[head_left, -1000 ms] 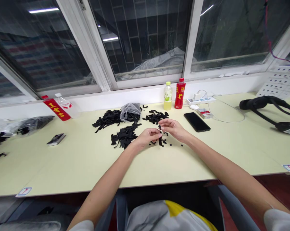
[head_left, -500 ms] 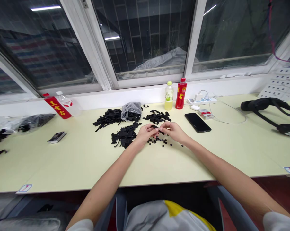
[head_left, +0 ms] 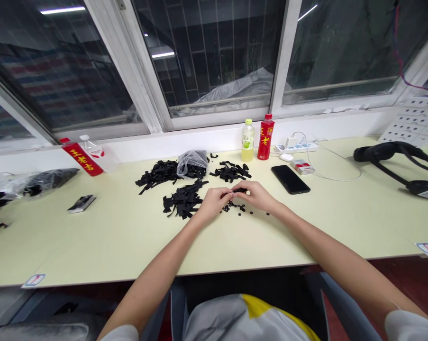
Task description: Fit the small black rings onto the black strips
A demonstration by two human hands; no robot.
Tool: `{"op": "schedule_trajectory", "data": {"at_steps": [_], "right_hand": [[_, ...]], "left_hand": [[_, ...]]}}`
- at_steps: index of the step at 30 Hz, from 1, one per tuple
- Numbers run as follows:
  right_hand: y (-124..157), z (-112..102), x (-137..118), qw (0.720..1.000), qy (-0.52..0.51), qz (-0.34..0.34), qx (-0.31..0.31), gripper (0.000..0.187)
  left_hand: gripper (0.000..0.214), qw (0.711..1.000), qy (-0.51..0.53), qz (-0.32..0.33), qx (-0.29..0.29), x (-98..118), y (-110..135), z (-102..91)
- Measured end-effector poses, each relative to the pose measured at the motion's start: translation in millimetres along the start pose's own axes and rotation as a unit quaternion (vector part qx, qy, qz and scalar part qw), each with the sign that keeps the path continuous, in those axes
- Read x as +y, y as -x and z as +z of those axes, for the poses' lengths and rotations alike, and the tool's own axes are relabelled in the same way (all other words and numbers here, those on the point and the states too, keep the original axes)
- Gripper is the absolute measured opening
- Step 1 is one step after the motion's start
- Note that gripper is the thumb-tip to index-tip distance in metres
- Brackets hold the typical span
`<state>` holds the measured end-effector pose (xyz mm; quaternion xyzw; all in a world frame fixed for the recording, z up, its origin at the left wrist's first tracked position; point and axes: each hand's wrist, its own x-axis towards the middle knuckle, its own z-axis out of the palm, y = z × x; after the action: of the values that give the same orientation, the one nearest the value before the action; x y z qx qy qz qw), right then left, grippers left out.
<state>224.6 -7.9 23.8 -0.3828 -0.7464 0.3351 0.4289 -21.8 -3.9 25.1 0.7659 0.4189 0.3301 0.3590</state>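
My left hand and my right hand meet over the middle of the pale yellow table. Both pinch the ends of one short black strip, held level between their fingertips. Just below the hands lie several small black rings, scattered on the table. A pile of black strips lies right beside my left hand. Another pile of strips lies just beyond the hands.
A clear bag and more strips sit further back. Two bottles, a black phone, a small box and a power strip stand at the right. A black headset lies far right. A red can lies at the left.
The strip hung down from my fingers a second ago. Now both hands hold it level and have sunk a little closer to the table.
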Motion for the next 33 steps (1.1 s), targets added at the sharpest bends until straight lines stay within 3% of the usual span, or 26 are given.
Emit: {"op": "schedule_trajectory", "data": {"at_steps": [7,12,16,20,22,33], "right_hand": [[-1.6,-3.3,2.2,0.999,0.034,-0.005,0.034,0.032],[-1.5,0.0,6.1,0.999,0.036,-0.009,0.038,0.027],[-1.9,-2.5,13.0,0.994,0.047,0.005,0.095,0.030],[-3.4,-6.6,19.7,0.988,0.078,0.026,0.134,0.025],[-3.9,-7.5,21.4,0.986,0.090,0.033,0.136,0.022],[-3.9,-3.9,21.7,0.986,0.106,0.034,0.122,0.019]], "left_hand": [[0.034,0.998,0.029,-0.018,0.053,-1.0,-1.3,-3.6],[0.037,0.999,0.025,-0.006,0.043,-4.7,-2.5,-3.3],[0.032,0.992,-0.070,-0.050,0.093,-15.3,-9.2,-9.4],[0.024,0.957,-0.223,-0.143,0.118,-29.6,-15.9,-24.1],[0.018,0.947,-0.251,-0.164,0.115,-35.6,-17.0,-30.2],[0.022,0.974,-0.184,-0.109,0.069,-60.6,-20.6,-22.9]]}}
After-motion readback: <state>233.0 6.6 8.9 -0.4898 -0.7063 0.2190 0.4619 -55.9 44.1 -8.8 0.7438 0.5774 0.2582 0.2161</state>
